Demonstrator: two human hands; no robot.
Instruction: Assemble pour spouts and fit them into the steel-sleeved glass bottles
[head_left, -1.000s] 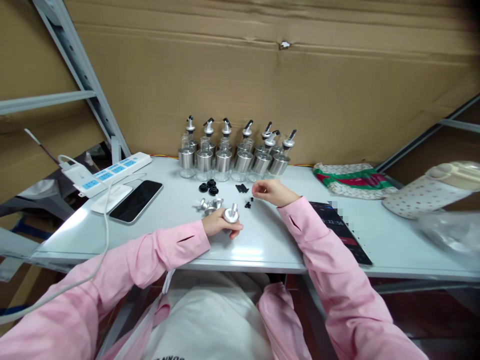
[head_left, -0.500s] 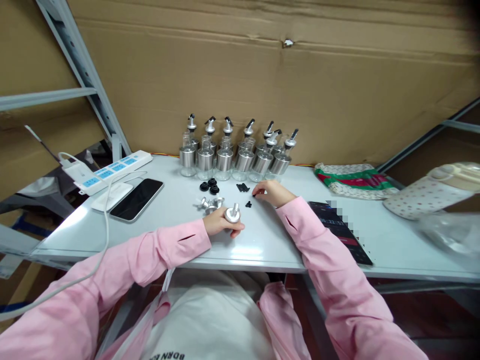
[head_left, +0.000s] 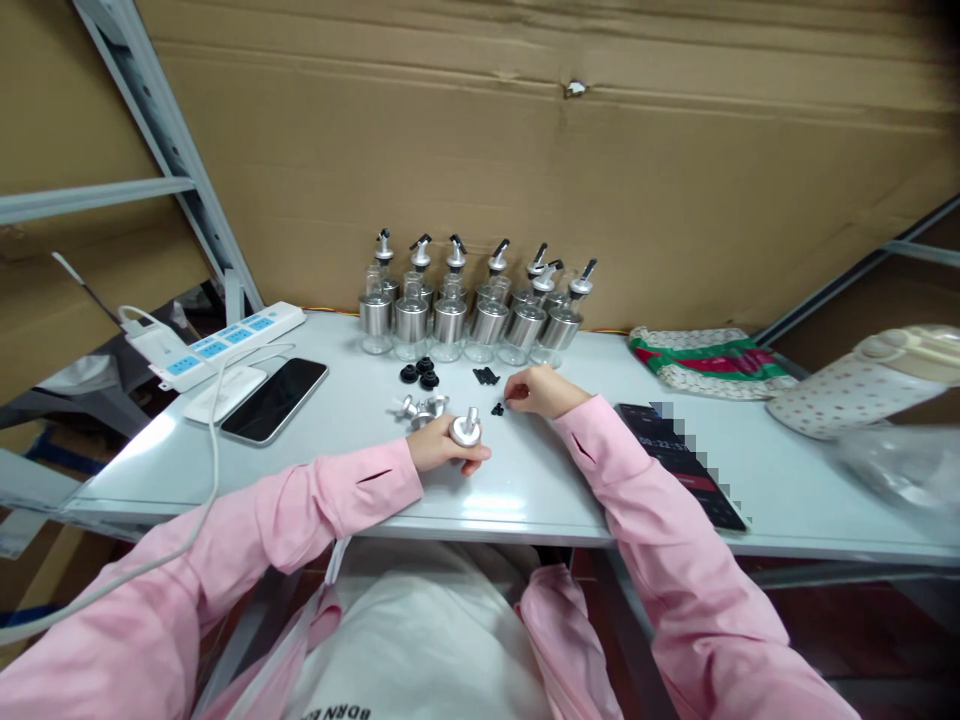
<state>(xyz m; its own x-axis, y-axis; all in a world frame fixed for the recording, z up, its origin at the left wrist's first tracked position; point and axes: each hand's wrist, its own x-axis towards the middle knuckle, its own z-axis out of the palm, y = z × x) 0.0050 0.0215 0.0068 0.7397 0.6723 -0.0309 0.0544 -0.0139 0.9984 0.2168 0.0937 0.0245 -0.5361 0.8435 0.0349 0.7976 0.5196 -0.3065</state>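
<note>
My left hand point(head_left: 442, 446) is closed around a silver pourer top point(head_left: 466, 430), its narrow spout pointing up. Just behind that hand lie more silver pourer tops point(head_left: 420, 408), partly covered by it. My right hand point(head_left: 541, 391) rests low over the table with thumb and fingertips pinched together; what is between them, if anything, is too small to make out. Close to these fingertips lie tiny black pieces point(head_left: 497, 409). Short black levers point(head_left: 486, 376) lie a little farther back, and round black stoppers point(head_left: 426, 380) sit to their left.
Glass bottles with steel sleeves point(head_left: 450, 322) stand in rows at the back, several topped with pourers. At left are a phone point(head_left: 276, 400) and a power strip point(head_left: 232, 345). On the right lie a tablet point(head_left: 679, 460), a patterned cloth point(head_left: 709, 362) and a dotted flask point(head_left: 855, 385).
My right hand has shifted slightly toward me, its fingertips now nearer the tiny black pieces. My left hand keeps its hold on the pourer top, almost still.
</note>
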